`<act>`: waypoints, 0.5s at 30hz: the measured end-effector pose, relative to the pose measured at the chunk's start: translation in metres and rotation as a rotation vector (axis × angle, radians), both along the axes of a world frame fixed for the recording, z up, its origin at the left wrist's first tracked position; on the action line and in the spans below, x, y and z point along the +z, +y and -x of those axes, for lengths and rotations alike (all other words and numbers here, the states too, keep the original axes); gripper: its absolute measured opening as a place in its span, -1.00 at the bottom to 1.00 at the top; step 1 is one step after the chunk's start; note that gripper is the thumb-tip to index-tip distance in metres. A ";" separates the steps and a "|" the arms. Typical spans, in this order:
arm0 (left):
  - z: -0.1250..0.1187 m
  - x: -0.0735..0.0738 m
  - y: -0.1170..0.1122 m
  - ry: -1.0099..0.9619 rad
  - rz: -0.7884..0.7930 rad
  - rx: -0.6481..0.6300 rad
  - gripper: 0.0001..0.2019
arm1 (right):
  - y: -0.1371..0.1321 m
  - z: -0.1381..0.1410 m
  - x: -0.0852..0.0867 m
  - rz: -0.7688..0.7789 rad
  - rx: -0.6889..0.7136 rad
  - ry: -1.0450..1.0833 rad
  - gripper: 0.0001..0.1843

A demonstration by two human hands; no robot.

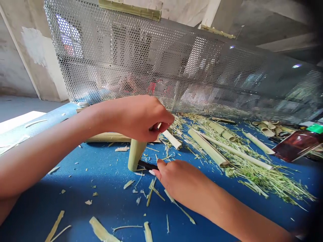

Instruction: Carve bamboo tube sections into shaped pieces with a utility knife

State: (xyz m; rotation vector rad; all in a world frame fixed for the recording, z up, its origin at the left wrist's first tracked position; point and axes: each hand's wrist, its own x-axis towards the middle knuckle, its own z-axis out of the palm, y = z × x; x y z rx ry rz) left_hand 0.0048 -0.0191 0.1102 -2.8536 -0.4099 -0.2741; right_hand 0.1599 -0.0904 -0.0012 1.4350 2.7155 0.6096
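Perforated metal screen [156,64] at twelve o'clock, blue table [75,174] strewn with bamboo shavings [128,184]. From the head view: left grip [141,117] clamped round an upright green bamboo tube [136,154] at centre; right grip [178,179] clamped on a black tool handle [147,165] at the tube's foot, tip hidden. Risk: tube tipping on loose shavings, tool skidding toward fingers.

Bamboo tube [135,154]: pale green, faint yellow tint. Tool handle [147,165]: black. Work surface [75,174]: solid blue. Shavings [259,178]: straw-green. Metal screen [151,64]: grey, honeycomb hole pattern. Bottle [295,146]: red-brown. Bottle cap [315,128]: bright green.
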 end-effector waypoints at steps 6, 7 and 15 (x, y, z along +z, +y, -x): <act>0.000 0.000 0.002 -0.010 0.026 -0.012 -0.90 | 0.000 0.000 0.000 -0.015 -0.003 0.015 -0.78; 0.000 0.000 0.002 -0.009 0.028 -0.014 -0.90 | 0.000 0.000 0.000 -0.015 -0.009 0.012 -0.78; 0.003 0.000 0.010 -0.022 0.025 -0.034 -0.90 | 0.001 0.001 -0.016 0.024 -0.016 -0.047 -0.85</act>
